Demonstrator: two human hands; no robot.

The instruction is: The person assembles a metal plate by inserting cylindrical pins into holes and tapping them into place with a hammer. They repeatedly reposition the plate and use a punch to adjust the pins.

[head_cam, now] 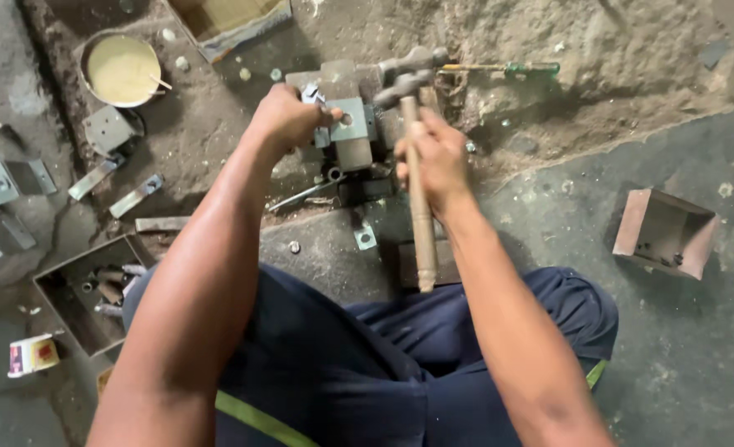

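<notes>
Wooden handle first: the hammer [417,178] is clenched in the right hand [438,159], fingers wrapped around the upper part of the handle, fairly close to the head. Its long axis runs almost straight toward and away from the person, butt end pointing back at the lap, metal head out front and just right of the small metal plate [348,120]. That plate, grey with a hole in it, sits on top of a metal block [344,112] on the dirty floor [698,364]. The left hand [288,116] is pinched on the plate's left edge, holding it in place, though what exactly the fingertips grip is partly hidden. So the hammer head hangs just beside the plate, up and to the right of it, and the left hand is the one actually touching it. Green-handled screwdriver [507,69] lies beyond the hammer head.
</notes>
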